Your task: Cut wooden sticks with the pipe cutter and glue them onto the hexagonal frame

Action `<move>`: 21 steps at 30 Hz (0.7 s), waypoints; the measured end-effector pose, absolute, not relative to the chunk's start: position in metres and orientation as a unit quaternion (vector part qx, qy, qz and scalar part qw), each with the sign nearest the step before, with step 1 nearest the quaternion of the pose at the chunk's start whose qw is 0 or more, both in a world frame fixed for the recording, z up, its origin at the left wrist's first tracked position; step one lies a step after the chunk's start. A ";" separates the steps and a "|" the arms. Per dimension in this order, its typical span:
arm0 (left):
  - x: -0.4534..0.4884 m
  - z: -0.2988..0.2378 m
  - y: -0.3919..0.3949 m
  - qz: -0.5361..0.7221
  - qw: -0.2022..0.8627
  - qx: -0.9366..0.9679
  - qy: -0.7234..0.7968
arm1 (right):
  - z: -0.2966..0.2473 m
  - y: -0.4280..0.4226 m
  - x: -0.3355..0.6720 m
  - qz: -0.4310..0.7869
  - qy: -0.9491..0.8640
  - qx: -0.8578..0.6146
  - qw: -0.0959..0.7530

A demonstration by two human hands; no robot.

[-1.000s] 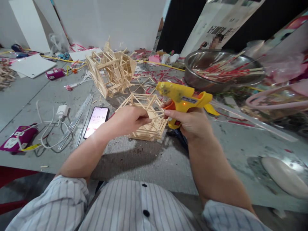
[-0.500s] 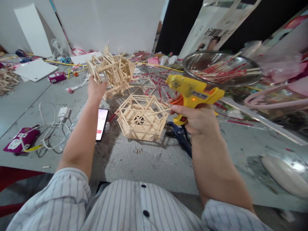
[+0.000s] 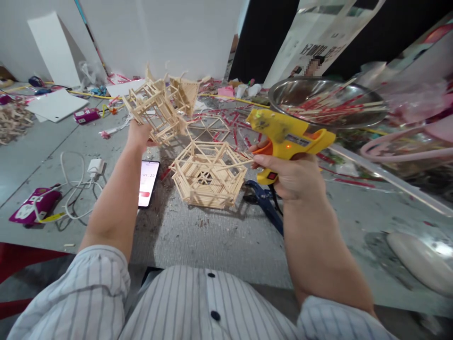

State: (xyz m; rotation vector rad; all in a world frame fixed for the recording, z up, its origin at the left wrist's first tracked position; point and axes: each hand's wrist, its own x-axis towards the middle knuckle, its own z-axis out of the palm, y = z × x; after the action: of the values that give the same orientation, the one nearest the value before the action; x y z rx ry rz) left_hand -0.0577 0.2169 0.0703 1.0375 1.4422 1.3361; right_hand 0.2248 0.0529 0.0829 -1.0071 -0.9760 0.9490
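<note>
My left hand [image 3: 139, 134] grips the lower left of a lattice of wooden sticks [image 3: 155, 111], tilted over the table. Against its far right side is another stick piece [image 3: 186, 92]; whether the two are joined I cannot tell. My right hand [image 3: 293, 174] is wrapped round a yellow hot glue gun [image 3: 283, 134], its orange trigger under the fingers and a small light glowing on its side. A thin stick [image 3: 237, 163] runs from the right thumb tip across a six-sided stick basket [image 3: 208, 196], which sits on the table between my arms. Behind it lies a flat six-sided stick frame [image 3: 208, 126].
Blue-handled pliers [image 3: 265, 203] lie right of the basket, a phone [image 3: 149, 184] left of it. A metal bowl [image 3: 327, 123] with red-and-wood sticks stands behind the glue gun. A white cable [image 3: 72, 189], purple packs [image 3: 35, 205] and red scraps [image 3: 240, 132] cover parts of the table.
My left hand has lowered slightly and turned the stick lattice, which now shows its open side and stands more apart from the piece behind it. The glue gun has barely moved.
</note>
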 end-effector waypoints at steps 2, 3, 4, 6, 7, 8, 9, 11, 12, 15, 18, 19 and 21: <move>-0.054 0.068 0.217 0.555 0.428 0.410 0.584 | 0.083 0.053 0.225 0.419 -0.434 -0.446 0.661; -0.051 0.066 0.218 0.562 0.429 0.406 0.579 | 0.083 0.053 0.225 0.418 -0.435 -0.447 0.660; -0.049 0.063 0.218 0.565 0.440 0.402 0.570 | 0.083 0.053 0.225 0.417 -0.436 -0.449 0.659; -0.043 0.057 0.220 0.570 0.457 0.390 0.560 | 0.083 0.053 0.225 0.414 -0.437 -0.453 0.658; -0.040 0.054 0.220 0.571 0.464 0.385 0.557 | 0.084 0.053 0.224 0.412 -0.437 -0.454 0.659; -0.037 0.052 0.221 0.574 0.469 0.380 0.553 | 0.084 0.052 0.224 0.411 -0.436 -0.454 0.659; -0.034 0.050 0.221 0.576 0.478 0.374 0.547 | 0.084 0.052 0.224 0.411 -0.436 -0.453 0.660; -0.028 0.048 0.221 0.578 0.500 0.353 0.540 | 0.085 0.052 0.225 0.414 -0.433 -0.450 0.663; -0.026 0.048 0.221 0.578 0.513 0.338 0.537 | 0.085 0.052 0.225 0.416 -0.431 -0.448 0.664; -0.019 0.050 0.222 0.580 0.539 0.304 0.529 | 0.086 0.052 0.226 0.419 -0.429 -0.444 0.666; -0.017 0.053 0.223 0.580 0.542 0.304 0.527 | 0.088 0.052 0.226 0.415 -0.429 -0.439 0.671; -0.017 0.054 0.224 0.577 0.539 0.309 0.530 | 0.088 0.051 0.226 0.413 -0.428 -0.437 0.674; -0.020 0.056 0.224 0.541 0.537 0.347 0.547 | 0.089 0.051 0.226 0.413 -0.429 -0.437 0.674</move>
State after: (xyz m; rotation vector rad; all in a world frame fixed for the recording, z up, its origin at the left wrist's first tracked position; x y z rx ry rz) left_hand -0.0196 0.2240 0.0564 0.8250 1.3017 1.2872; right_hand 0.2263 0.0508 0.0891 -0.9831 -0.9654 0.9282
